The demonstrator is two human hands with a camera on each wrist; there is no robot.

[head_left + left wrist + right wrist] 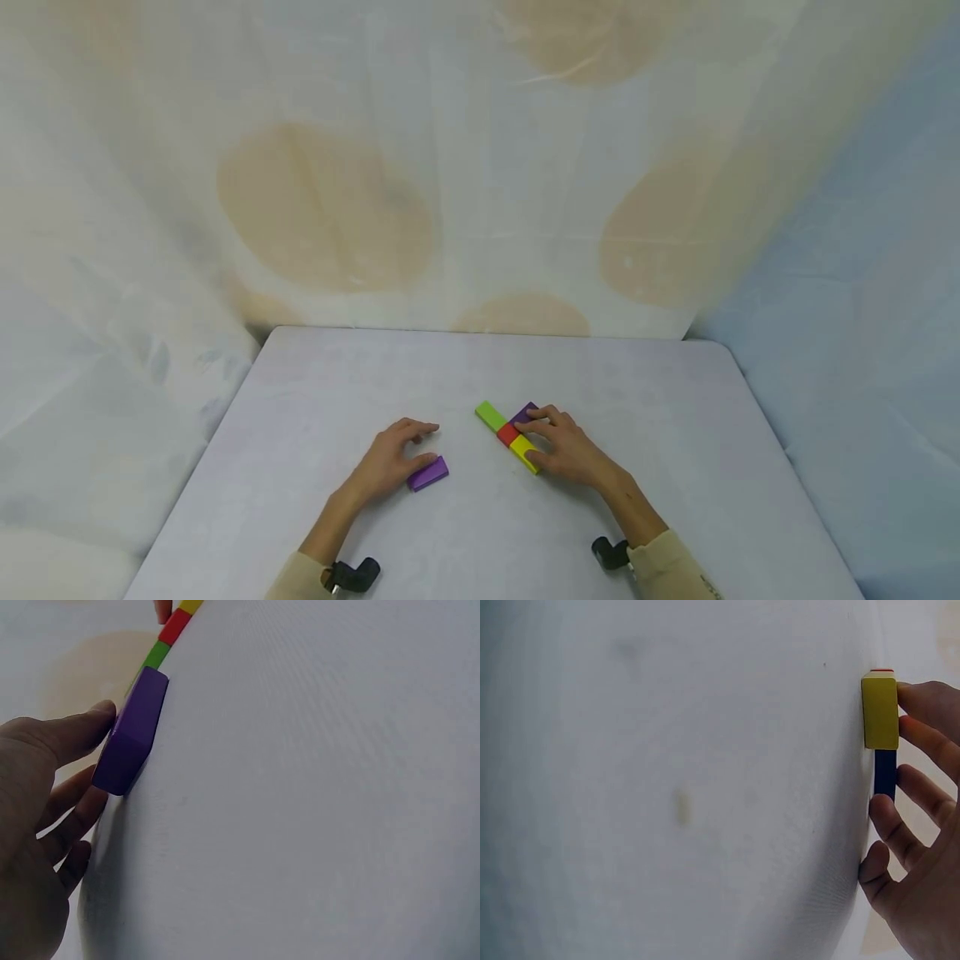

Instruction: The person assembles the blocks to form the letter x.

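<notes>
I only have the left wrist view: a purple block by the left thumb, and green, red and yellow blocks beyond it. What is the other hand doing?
Observer: The right hand rests on the far row, fingers over the red block and the yellow block.
Operator: Is there anything in that row I can't see?
Observer: Yes, a second, darker purple block lies beside the red one, under the right fingertips.
Operator: Is the near purple block joined to the row?
Observer: No. The head view shows the purple block lying apart on the table, touched by the left hand; the green block ends the row at the far side.
</notes>
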